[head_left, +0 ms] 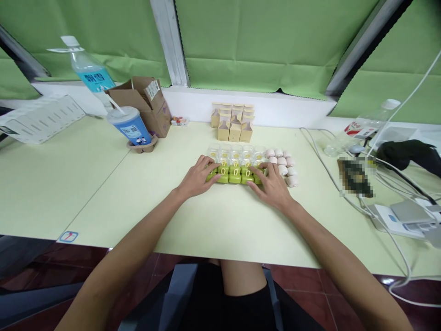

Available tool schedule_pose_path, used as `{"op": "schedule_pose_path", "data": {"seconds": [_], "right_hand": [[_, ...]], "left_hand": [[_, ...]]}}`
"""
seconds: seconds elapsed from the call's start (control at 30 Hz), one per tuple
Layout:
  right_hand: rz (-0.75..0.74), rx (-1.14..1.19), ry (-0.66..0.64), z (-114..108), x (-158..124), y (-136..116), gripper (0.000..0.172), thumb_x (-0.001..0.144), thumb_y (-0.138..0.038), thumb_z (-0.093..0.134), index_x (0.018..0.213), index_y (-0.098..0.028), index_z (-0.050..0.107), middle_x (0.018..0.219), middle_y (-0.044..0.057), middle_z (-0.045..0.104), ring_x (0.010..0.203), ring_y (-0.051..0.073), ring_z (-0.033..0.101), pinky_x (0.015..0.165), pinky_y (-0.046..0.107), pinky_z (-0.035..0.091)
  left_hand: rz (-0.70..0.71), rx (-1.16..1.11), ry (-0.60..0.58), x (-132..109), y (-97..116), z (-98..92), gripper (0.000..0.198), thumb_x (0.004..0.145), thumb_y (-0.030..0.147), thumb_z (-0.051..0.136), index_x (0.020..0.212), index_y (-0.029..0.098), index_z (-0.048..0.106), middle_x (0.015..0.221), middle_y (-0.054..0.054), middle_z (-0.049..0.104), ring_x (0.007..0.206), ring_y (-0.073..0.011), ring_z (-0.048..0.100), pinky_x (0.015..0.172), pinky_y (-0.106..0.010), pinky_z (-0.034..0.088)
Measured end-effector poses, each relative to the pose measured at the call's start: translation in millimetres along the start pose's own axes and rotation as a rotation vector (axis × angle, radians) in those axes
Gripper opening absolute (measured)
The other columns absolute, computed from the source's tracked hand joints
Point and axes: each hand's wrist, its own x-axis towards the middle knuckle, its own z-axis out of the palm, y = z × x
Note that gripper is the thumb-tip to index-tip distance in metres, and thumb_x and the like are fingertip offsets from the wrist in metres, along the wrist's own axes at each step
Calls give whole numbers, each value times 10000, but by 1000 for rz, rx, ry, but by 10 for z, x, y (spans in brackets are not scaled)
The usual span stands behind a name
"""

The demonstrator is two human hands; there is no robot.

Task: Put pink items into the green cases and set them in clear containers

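Two rows of small glossy green cases (pixel 234 177) with pale loop marks lie on the table in front of me. My left hand (pixel 198 178) is at their left end, with thumb and fingers curved around the end case. At the right end, my right hand (pixel 274 187) has its thumb on the front side and fingers on top, partly hiding the cases there. Right behind them stand clear plastic pieces (pixel 236 150) with yellow marks, in rows. A group of pale pink rounded pieces (pixel 281 162) sits beside and behind my right hand.
Small open tan boxes (pixel 234 131) stand behind the rows. At left are a blue cup (pixel 132 128) in a carrier, a cardboard box (pixel 151 108), a large bottle (pixel 91 76) and a white rack (pixel 44 122). Cables (pixel 322 168) and a clear bottle (pixel 361 128) lie right.
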Motion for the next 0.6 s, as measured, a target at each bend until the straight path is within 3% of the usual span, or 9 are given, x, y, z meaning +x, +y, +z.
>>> {"op": "schedule_pose_path", "data": {"seconds": [0.17,0.4,0.6], "right_hand": [[21,-4,-14,52,48,-71,622,1096,-602,475,1537,-194,635,1300,196,515,1215,359,490,1046,518,499],[-7,-217,-24,13,145,-179,648,1093,-642,440,1547,-220,629,1360,214,530,1228,380,462,1010,506,428],[-37,-266,-129,43,176,-272,634,1124,-608,370,1598,-243,578,1325,197,583,1190,358,467,916,455,375]], "left_hand": [[4,38,-28,15,35,35,434,1120,485,504,1399,195,665,1236,-145,630,1208,-306,562,800,-415,604],[-12,85,-72,33,89,30,473,1127,502,465,1441,190,631,1271,-158,630,1236,-322,562,783,-430,619],[-17,122,-95,62,103,45,473,1146,492,388,1413,188,634,1265,-163,636,1253,-326,553,790,-424,622]]}}
